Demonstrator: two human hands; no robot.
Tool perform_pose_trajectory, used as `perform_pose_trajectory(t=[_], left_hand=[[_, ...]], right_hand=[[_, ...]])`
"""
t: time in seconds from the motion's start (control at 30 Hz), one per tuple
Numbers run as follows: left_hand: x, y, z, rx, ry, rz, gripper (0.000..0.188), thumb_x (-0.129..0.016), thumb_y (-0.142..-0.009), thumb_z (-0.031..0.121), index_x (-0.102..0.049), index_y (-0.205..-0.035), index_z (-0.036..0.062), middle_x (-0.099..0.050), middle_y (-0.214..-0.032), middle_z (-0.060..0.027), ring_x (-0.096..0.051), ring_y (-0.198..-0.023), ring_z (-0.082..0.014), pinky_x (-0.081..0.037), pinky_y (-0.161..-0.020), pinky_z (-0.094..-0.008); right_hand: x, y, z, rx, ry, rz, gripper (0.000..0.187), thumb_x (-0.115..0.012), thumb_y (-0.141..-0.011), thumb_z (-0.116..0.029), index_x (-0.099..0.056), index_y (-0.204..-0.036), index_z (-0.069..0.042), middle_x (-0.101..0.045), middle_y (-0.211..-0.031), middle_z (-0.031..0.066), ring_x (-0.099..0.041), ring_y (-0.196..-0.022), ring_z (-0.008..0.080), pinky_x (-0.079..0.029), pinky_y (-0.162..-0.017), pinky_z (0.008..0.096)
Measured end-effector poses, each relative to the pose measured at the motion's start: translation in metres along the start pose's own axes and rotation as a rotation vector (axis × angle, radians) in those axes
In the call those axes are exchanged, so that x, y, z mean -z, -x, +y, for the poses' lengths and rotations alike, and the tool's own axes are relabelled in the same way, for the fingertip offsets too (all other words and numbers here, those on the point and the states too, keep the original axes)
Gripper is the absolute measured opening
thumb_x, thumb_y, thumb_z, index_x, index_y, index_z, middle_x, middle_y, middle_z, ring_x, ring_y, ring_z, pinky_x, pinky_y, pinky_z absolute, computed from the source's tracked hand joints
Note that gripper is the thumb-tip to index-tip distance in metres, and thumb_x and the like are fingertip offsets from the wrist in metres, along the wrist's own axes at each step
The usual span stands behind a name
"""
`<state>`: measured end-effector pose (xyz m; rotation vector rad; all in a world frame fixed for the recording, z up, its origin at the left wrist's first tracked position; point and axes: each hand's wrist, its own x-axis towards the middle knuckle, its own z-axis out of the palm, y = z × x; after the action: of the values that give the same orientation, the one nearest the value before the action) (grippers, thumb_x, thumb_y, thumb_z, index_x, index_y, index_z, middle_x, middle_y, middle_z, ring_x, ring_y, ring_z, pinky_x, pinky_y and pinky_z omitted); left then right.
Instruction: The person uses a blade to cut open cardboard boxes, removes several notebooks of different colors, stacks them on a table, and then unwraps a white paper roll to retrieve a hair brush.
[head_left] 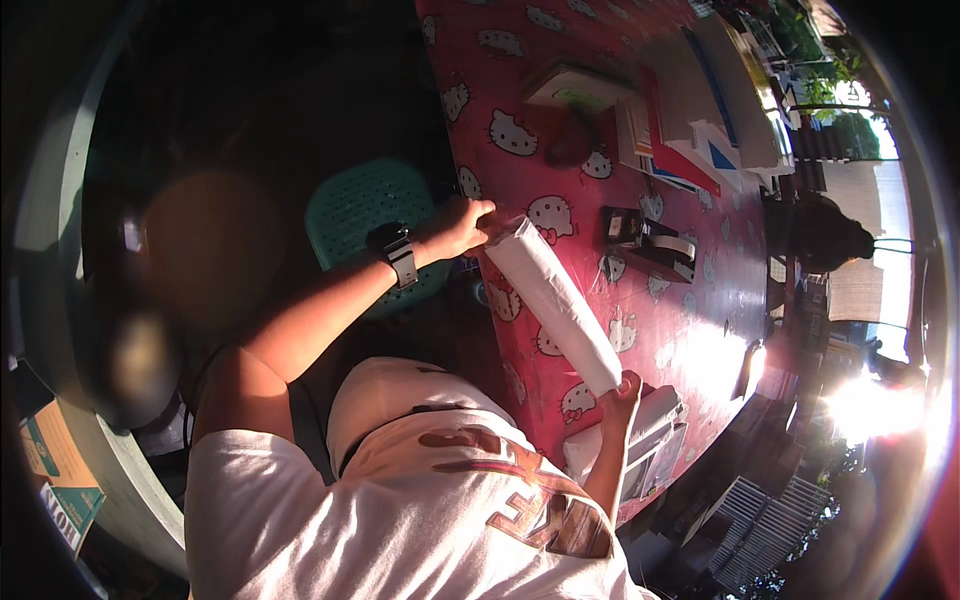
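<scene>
I see the left hand [455, 232], elbow bent, at the edge of the red table [480, 85], the right hand [622, 402] over it, gripping opposite ends of the white roll [558, 305] slanting above.

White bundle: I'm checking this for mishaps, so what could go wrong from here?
The white bundle might drop: the right hand grips one end, but how firmly the left hand has the other is hard to tell. That end is near the edge of the pink table, so it could slip off toward the green seat. The right forearm might also nudge the white stack beside it.
</scene>
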<state>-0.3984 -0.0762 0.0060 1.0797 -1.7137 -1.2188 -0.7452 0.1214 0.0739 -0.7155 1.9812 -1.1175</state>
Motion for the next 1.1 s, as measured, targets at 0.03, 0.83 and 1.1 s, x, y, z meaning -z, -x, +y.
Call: perform_pose_trajectory(t=[0.03,0.83,1.1], left_hand=[[0.007,-0.004,-0.001,-0.034,-0.087,-0.113,0.010,-0.062,-0.071,0.006,-0.056,-0.074,-0.0016,-0.061,-0.066,-0.0134,-0.061,-0.060,-0.0254,-0.046,-0.056,-0.0321],[-0.023,-0.052,0.054,-0.204,-0.923,-0.386,0.018,-0.053,-0.056,0.005,-0.062,-0.071,0.0012,-0.060,-0.071,-0.0220,-0.060,-0.070,-0.0380,-0.051,-0.063,-0.0421],[-0.044,-0.087,-0.005,0.022,-0.297,-0.008,0.025,-0.055,-0.067,0.015,-0.060,-0.085,-0.0007,-0.059,-0.081,-0.0241,-0.059,-0.083,-0.0368,-0.047,-0.069,-0.0404]], right_hand=[[0.001,0.000,0.002,0.017,0.078,-0.047,0.037,-0.051,-0.074,0.007,-0.038,-0.107,-0.005,-0.053,-0.096,0.0116,-0.057,-0.088,0.0218,-0.053,-0.064,0.0321],[0.039,-0.070,0.006,0.273,0.801,-0.010,0.018,-0.052,-0.073,-0.009,-0.059,-0.088,-0.001,-0.060,-0.082,0.0213,-0.060,-0.082,0.0335,-0.045,-0.070,0.0377],[0.037,-0.051,-0.006,0.127,0.822,-0.125,0.026,-0.061,-0.069,-0.021,-0.061,-0.086,-0.001,-0.061,-0.083,0.0208,-0.061,-0.080,0.0337,-0.046,-0.069,0.0395]])
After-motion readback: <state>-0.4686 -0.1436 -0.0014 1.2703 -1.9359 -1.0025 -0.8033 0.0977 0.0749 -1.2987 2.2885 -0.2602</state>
